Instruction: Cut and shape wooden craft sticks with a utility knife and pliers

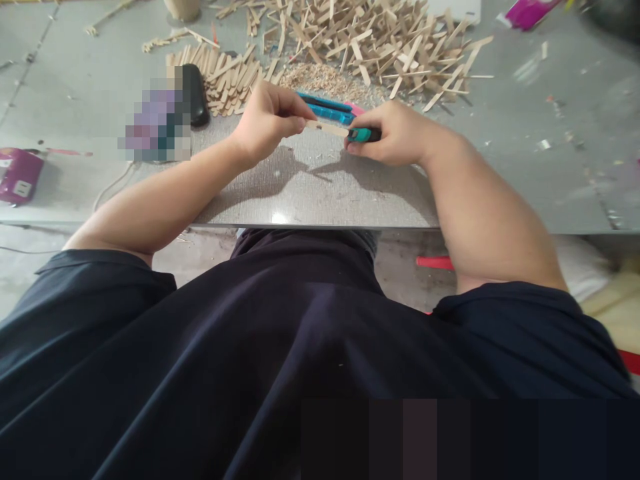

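A: What's on your side? Biggest first.

B: Grey bench (320, 207), front edge just ahead of my torso. Far side of it: heap of loose sticks (360, 47), criss-crossed.

A: Next size down?

B: Flatter bunch of sticks (230, 80) left of the heap, lying roughly side by side. Then a patch of shavings (325, 80) along the heap's near edge.

A: Hands?

B: Left hand (265, 127) and right hand (400, 133) over the bench, facing each other. Left fingers pinched on a wooden stick. Right fingers wrapped round a teal-and-black tool (363, 135), grip hides part of it.

A: Other tools?

B: Blue tool (327, 113) on the bench, just past the stick, near the shavings.

A: And the stick?

B: Wooden stick (327, 128) spans the gap between my hands. Right end at the teal-and-black tool; contact unclear. Dark spot near its left end, notch or mark, can't tell.
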Demonstrator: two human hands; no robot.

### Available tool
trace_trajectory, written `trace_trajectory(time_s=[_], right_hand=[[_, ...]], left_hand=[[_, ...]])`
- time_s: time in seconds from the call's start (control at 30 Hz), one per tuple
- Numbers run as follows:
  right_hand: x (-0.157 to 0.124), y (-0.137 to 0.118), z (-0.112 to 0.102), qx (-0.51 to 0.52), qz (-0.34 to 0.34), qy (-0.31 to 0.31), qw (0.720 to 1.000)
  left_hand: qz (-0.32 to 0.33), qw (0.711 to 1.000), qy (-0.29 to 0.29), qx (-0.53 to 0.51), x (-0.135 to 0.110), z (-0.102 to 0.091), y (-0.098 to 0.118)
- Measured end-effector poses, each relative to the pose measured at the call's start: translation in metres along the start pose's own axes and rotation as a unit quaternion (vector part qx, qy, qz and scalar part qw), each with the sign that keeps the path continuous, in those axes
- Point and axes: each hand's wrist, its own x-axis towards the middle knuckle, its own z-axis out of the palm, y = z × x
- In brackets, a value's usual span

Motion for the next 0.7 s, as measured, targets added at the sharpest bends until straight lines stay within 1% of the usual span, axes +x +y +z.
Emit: trace_trajectory(time_s=[0.1, 0.17, 0.23, 0.33, 0.43, 0.53, 0.63, 0.7], right_hand=[[0.001, 0.001, -0.001, -0.047, 0.003, -0.013, 0.999], [0.001, 0.000, -0.001, -0.055, -0.001, -0.006, 0.998], [0.001, -0.002, -0.001, -0.053, -0.004, 0.000, 0.999], [0.001, -0.005, -0.001, -0.038, -0.002, -0.011, 0.999], [0.002, -0.005, -0.001, -0.026, -0.001, -0.024, 0.999], [0.004, -0.002, -0.002, -0.024, -0.014, -0.029, 0.999], [0.006, 0.001, -0.002, -0.021, -0.045, -0.037, 0.998], [0.007, 0.003, -0.002, -0.015, -0.063, -0.039, 0.997]], left_hand=[[0.004, 1.000, -0.002, 0.017, -0.001, -0.002, 0.000], [0.004, 1.000, -0.003, 0.017, -0.001, -0.002, 0.000], [0.007, 1.000, -0.007, 0.003, -0.001, -0.002, 0.000], [-0.004, 0.999, -0.019, -0.026, -0.001, -0.002, -0.001], [-0.019, 0.998, -0.041, -0.050, 0.000, -0.002, -0.005], [-0.019, 0.995, -0.063, -0.075, 0.000, 0.000, -0.009], [-0.020, 0.995, -0.050, -0.088, -0.001, 0.005, -0.009], [-0.035, 0.993, -0.036, -0.103, -0.003, 0.009, -0.010]])
